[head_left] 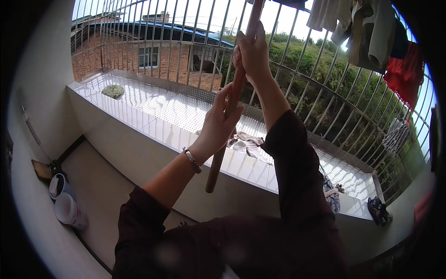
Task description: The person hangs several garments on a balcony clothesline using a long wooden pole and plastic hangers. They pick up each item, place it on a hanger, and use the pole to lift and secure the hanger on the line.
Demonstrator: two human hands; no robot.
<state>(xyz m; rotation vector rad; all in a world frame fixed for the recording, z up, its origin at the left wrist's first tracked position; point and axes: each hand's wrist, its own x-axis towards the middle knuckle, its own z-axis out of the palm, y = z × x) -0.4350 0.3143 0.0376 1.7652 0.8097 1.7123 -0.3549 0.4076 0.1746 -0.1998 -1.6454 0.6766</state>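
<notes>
A long reddish-brown pole [236,90] slants up through the middle of the view. Its lower end hangs free in front of the ledge wall, and its top runs out of the picture. High on the pole, my right hand [253,53] is wrapped round it. Lower down, my left hand [220,117], with a silver bracelet [192,160] at the wrist, has the pole between thumb and fingers. To the upper right hang several garments [364,32], one of them red [405,74]; what they hang from is mostly out of view.
Metal bars [320,83] close off the far side, above a ledge with a perforated metal sheet [181,109]. Crumpled cloths [248,145] and a round green clump [113,91] lie there. Dark shoes [379,211] sit at its right end. A pale bucket [69,211] stands by the left wall.
</notes>
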